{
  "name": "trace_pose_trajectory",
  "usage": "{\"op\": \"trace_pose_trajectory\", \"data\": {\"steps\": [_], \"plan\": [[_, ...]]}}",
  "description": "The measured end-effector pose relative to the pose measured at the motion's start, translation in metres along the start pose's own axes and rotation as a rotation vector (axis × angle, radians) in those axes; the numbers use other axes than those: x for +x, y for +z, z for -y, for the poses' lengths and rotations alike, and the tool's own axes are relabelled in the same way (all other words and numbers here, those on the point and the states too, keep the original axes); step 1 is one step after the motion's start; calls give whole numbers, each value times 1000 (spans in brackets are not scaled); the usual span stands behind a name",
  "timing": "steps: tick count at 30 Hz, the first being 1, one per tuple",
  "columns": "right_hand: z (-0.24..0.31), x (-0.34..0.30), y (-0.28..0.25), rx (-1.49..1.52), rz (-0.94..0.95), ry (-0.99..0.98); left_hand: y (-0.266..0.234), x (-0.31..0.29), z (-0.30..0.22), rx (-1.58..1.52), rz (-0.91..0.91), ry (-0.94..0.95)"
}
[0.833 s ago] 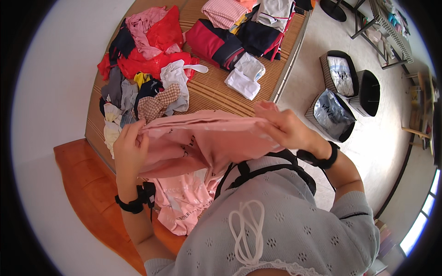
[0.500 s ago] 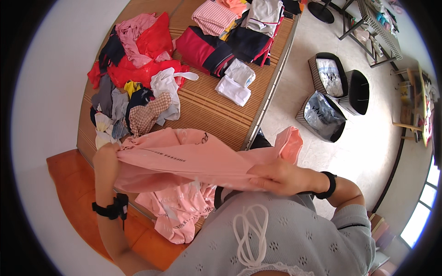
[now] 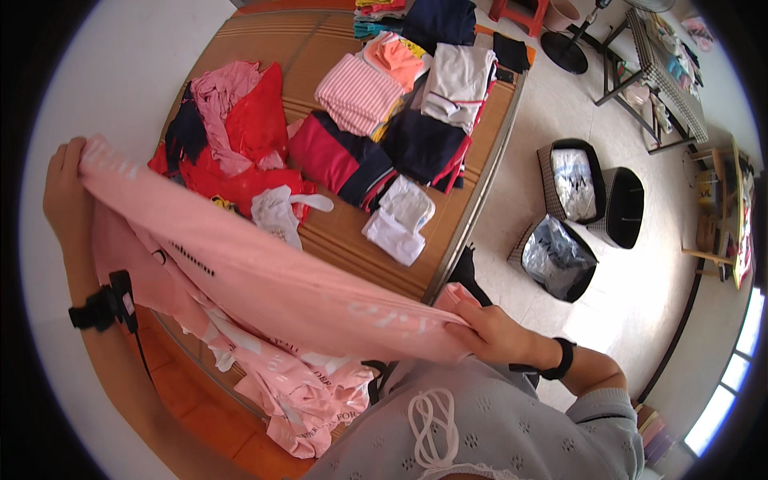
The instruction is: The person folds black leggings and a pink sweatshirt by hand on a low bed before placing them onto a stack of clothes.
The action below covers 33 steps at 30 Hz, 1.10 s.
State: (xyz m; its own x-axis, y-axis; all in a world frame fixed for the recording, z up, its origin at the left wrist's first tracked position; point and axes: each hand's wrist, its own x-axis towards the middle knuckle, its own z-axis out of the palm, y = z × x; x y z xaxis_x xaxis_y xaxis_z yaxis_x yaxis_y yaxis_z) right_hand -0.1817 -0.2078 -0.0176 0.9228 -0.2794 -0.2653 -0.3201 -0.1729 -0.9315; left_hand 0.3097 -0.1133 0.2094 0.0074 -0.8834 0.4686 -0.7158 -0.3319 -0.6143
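1. Faces a brown striped mat [image 3: 340, 250] bearing heaped and folded clothes [image 3: 360, 94].
2. Holds a pink printed cloth [image 3: 272, 276] stretched slantwise above the mat's near side.
3. Has more pink fabric [image 3: 304, 402] bunched just below.
4. Clasps the cloth's left end in the left hand [image 3: 66, 190].
5. Pinches its right end in the right hand [image 3: 498, 336], near the waist.

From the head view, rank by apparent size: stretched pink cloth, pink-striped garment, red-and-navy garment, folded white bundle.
1. Stretched pink cloth, helped by being nearer the camera
2. Red-and-navy garment and pink-striped garment: too alike to rank
3. Folded white bundle
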Motion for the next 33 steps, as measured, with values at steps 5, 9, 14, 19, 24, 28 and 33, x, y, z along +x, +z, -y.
{"op": "trace_pose_trajectory", "data": {"steps": [5, 9, 14, 19, 24, 28, 33], "plan": [[-58, 39, -100, 3, -386, 136, 169, 153, -128, -171, -44, 209], [-144, 64, -174, -95, -440, 261, 262, 216, -265, -279, 12, 284], [-308, 98, -231, -203, -514, 451, 348, 235, -402, -453, 158, 333], [-437, 130, -240, -486, -419, 556, 319, 215, -427, -693, 96, -35], [-373, 235, -244, -254, -551, 250, 325, 119, -367, -694, 256, -406], [-270, 337, -263, -254, -624, -234, 368, 37, -347, -466, 491, -1040], [-187, 491, -288, -323, -640, -551, 377, 15, -363, -685, 562, -1170]]}}
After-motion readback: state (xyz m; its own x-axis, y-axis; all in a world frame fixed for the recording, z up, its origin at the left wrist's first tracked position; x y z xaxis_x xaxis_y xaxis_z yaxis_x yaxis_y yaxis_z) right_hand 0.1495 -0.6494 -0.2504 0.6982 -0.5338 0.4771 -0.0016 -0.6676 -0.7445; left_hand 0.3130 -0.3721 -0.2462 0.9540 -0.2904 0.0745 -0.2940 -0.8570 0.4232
